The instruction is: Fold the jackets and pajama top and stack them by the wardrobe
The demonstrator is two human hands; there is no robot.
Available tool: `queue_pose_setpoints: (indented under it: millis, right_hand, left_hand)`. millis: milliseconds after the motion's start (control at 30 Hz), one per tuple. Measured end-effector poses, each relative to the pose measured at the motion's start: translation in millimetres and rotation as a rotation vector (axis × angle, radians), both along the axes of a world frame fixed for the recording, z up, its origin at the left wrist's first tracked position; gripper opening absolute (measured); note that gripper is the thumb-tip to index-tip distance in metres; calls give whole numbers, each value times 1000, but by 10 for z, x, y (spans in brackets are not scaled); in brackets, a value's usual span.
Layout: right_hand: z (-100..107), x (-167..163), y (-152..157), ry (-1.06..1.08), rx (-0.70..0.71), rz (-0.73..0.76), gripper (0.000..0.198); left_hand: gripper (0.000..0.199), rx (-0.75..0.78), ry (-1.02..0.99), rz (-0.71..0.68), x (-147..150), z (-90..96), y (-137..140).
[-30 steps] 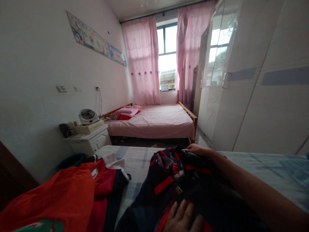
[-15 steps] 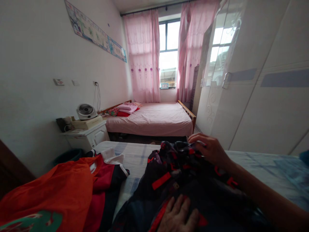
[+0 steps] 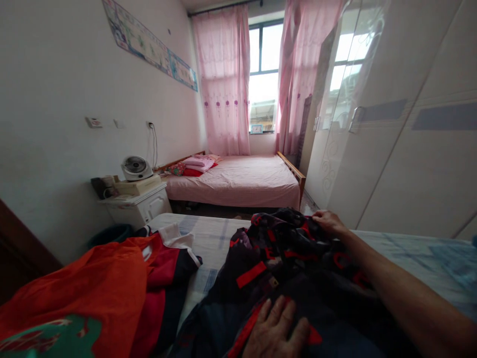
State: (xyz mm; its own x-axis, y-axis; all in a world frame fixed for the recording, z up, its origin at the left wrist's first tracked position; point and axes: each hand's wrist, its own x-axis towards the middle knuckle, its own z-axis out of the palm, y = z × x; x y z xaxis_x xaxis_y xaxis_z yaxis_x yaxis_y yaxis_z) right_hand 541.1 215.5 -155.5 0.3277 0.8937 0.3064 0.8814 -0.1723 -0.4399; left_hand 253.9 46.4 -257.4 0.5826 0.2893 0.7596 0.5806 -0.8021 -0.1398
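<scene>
A dark jacket point(image 3: 283, 281) with red trim and a red strip lies spread over the near bed, its far part bunched up. My left hand point(image 3: 276, 328) rests flat on the jacket's near part, fingers stretched and slightly apart. At the far right edge of the bunched cloth, my right hand point(image 3: 330, 222) is closed on the fabric, its fingertips partly hidden. Left of the jacket lie an orange garment point(image 3: 93, 283) with a green print and a red and dark shirt point(image 3: 164, 268) with a white collar.
The near bed has a white and blue sheet point(image 3: 208, 228). Beyond stands a pink-covered bed point(image 3: 238, 181). A small fan point(image 3: 136, 168) sits on boxes atop a white cabinet point(image 3: 149, 206) at the left. A white wardrobe point(image 3: 395, 164) lines the right side.
My right hand has moved right, its fingers now closed on the jacket's edge, and the bunched cloth has shifted with it. My left hand stays flat in place. The view has shifted slightly.
</scene>
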Motion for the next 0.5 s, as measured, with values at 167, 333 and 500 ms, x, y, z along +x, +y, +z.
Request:
queue_pose_setpoints:
  millis: [167,333,500]
  right_hand:
    - [801,-228,-19,-126,282,-79,29]
    - [1378,-678,-662,-356,585,226,27]
    - [1042,-1003,-1828,-82,155,766,16]
  left_hand:
    - [48,-106,105,-34,-31,-11,7]
    - [50,-283,223,-34,-51,20,-1]
    - [47,-426,91,-76,-56,82,-104]
